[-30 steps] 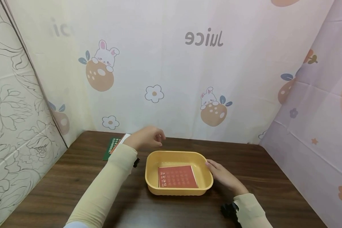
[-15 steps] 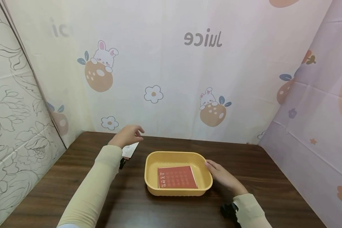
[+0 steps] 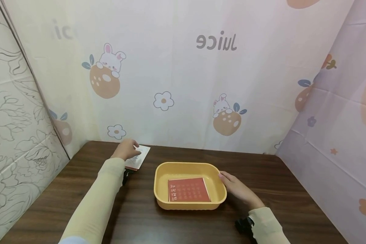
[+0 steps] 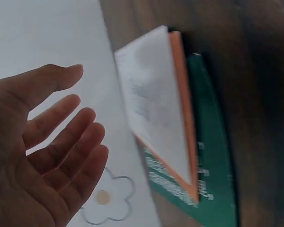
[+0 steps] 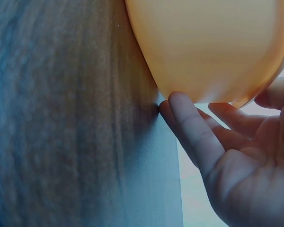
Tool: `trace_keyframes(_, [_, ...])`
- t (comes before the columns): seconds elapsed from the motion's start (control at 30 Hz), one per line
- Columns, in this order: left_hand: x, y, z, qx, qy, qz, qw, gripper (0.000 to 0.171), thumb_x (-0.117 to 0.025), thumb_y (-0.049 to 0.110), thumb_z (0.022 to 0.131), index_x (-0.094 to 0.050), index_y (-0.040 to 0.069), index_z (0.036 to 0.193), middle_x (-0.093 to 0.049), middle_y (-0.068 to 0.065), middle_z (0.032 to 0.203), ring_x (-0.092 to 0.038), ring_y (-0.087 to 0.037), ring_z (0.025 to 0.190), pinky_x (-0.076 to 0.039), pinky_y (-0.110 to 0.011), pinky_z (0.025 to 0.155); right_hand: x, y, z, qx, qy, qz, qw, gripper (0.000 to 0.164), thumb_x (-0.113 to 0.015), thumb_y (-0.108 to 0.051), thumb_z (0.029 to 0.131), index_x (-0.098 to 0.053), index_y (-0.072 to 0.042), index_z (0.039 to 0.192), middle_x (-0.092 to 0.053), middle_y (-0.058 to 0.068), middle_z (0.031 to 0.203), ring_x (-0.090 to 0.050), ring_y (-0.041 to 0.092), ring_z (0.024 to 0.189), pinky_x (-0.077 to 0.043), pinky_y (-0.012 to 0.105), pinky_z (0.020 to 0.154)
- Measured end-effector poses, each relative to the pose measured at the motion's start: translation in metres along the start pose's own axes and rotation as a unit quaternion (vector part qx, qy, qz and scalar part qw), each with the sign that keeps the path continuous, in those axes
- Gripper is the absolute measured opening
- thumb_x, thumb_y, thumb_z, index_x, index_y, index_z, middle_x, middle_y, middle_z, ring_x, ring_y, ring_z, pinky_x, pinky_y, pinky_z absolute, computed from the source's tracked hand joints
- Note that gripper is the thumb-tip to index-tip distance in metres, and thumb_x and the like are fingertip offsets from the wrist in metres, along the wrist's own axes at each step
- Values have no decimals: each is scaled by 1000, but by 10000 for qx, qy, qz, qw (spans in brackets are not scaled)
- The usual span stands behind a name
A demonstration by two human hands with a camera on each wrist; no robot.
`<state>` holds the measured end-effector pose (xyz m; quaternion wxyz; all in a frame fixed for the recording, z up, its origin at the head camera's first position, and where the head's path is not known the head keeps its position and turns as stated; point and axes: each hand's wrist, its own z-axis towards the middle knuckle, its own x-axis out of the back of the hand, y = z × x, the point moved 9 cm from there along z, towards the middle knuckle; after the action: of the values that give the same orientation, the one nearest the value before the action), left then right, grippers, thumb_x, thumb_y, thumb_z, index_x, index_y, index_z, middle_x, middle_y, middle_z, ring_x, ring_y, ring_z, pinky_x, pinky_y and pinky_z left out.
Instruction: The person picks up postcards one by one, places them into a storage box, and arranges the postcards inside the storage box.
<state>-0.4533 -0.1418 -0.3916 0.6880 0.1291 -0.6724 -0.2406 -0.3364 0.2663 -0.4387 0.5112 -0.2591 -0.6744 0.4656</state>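
A yellow plastic basin stands on the table, with a red card bearing pale lettering lying flat in it. My right hand holds the basin's right end, thumb over the rim and fingers against the outer wall. At the back left, my left hand hovers by a small stack with nothing in its grasp, fingers loosely bent and thumb apart. In the left wrist view a white sheet tops the stack, an orange layer under it and a green booklet with white print below.
The dark wood table runs back to a printed curtain. More printed cloth hangs at the left and right sides. A black wrist strap sits on the right forearm.
My left hand has moved left from beside the basin to the stack at the back left, then down, and the stack's white top sheet shows more. My right hand stays on the basin.
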Motion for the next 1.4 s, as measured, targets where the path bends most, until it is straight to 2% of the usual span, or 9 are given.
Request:
trace_keyframes(0.33, [-9, -28, -3, 509, -88, 310, 9982, 47, -77, 22, 86, -65, -10, 119, -65, -27, 121, -62, -42, 106, -50, -53, 92, 0, 1, 1, -5, 26, -60, 10000, 60, -38, -34, 110, -31, 11, 149, -48, 31, 141, -56, 36, 123, -51, 46, 96])
trace_keyframes(0.53, [-19, -46, -3, 968, -236, 685, 9927, 58, -78, 35, 84, -65, -13, 115, -66, -29, 111, -60, -43, 98, -49, -55, 89, -1, 0, 1, -7, -6, -7, 10000, 60, -38, -33, 110, -31, 11, 149, -47, 31, 142, -55, 37, 124, -51, 46, 96])
trace_keyframes(0.67, [-21, -51, -2, 1095, -231, 718, 9911, 65, -79, 42, 82, -64, -13, 114, -64, -32, 111, -60, -46, 97, -49, -58, 88, -2, 0, 1, -24, -31, 16, 10000, 59, -37, -33, 110, -30, 11, 149, -46, 32, 142, -55, 37, 124, -50, 46, 96])
trace_keyframes(0.87, [-21, -53, -2, 1171, -217, 484, 9917, 64, -82, 40, 81, -63, -13, 112, -65, -30, 107, -62, -37, 88, -52, -54, 86, 0, 0, 1, -8, 27, -81, 10000, 59, -37, -34, 110, -31, 11, 149, -48, 31, 141, -56, 36, 122, -51, 45, 96])
trace_keyframes(1.13, [-21, -58, -3, 1435, -136, 57, 9895, 75, -86, 33, 79, -51, -15, 124, -57, -36, 118, -59, -48, 106, -48, -58, 93, 0, 0, 1, 21, -6, -99, 9999, 59, -37, -34, 111, -32, 11, 148, -50, 30, 139, -57, 35, 120, -51, 44, 95])
trace_keyframes(1.4, [-19, -58, -3, 1464, -153, -49, 9891, 70, -87, 30, 78, -50, -14, 117, -60, -34, 114, -60, -45, 102, -48, -56, 91, 0, -2, 0, 95, -83, -151, 9998, 59, -37, -34, 111, -31, 10, 150, -49, 30, 140, -57, 36, 122, -51, 44, 94])
